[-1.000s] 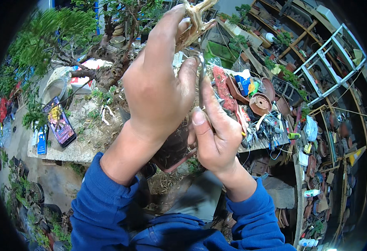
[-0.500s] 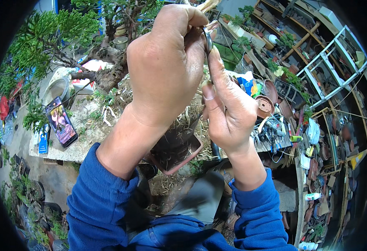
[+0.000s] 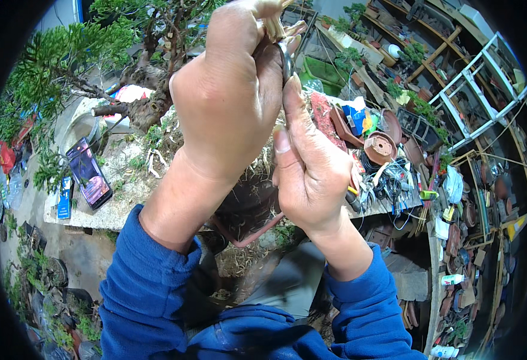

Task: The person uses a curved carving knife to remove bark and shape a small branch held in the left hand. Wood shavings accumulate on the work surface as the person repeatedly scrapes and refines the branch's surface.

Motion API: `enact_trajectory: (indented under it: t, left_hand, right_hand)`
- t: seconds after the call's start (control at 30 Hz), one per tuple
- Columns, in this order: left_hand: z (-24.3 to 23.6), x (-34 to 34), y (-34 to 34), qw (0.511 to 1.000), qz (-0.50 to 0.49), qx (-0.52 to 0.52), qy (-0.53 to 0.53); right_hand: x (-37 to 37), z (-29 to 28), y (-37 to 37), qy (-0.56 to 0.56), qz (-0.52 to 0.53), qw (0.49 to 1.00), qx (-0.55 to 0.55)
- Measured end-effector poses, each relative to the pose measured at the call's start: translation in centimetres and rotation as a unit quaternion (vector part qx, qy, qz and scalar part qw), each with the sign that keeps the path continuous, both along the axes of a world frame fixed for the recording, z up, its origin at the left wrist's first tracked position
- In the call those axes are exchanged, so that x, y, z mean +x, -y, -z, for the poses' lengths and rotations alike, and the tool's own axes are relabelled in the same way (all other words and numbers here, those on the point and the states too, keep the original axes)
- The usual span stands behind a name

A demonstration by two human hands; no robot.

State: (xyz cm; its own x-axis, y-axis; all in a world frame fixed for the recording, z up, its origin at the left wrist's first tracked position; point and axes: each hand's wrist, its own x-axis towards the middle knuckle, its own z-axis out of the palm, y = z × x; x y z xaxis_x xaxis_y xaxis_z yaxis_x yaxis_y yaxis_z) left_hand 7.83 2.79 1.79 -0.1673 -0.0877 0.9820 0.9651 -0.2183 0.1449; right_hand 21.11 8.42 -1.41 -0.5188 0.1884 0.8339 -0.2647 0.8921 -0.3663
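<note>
My left hand (image 3: 218, 114) is closed high in front of me, fingers wrapped round a pale, splintered piece of wood (image 3: 293, 28) whose frayed end sticks out past the knuckles. Against it lies a narrow grey metal blade (image 3: 286, 62), with my right hand (image 3: 314, 171) closed round the tool; its thumb and finger press along the metal. The tool's handle is hidden in my palm, so its exact kind does not show. Below both wrists a brown clay pot (image 3: 256, 234) with soil and pale shavings stands at the bench's near edge, partly covered by my arms.
A conifer with a gnarled trunk (image 3: 146, 111) spreads over the left of the bench (image 3: 128, 210). A phone (image 3: 88, 174) and a blue packet (image 3: 64, 198) lie there. At right are tangled wires and tools (image 3: 389, 186), a round clay pot (image 3: 380, 147) and a ladder (image 3: 476, 96).
Both hands have shifted slightly left and up together, still closed on the wood and the tool. More of the right side of the bench now shows.
</note>
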Motion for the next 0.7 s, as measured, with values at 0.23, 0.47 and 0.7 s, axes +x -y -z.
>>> enact_trajectory:
  t: [0.23,0.47,0.7]
  left_hand:
    - [0.7,-0.7,-0.7,0.987,-0.106,0.065,-0.099]
    - [1.6,0.8,1.0,0.994,-0.094,-0.044,-0.033]
    - [0.6,1.3,3.6,0.975,0.130,-0.121,0.135]
  right_hand:
    - [0.2,1.8,0.4,0.016,-0.017,0.998,-0.055]
    - [0.5,3.9,0.8,0.029,-0.040,0.996,-0.080]
    - [1.1,3.2,0.7,0.014,-0.055,0.993,-0.100]
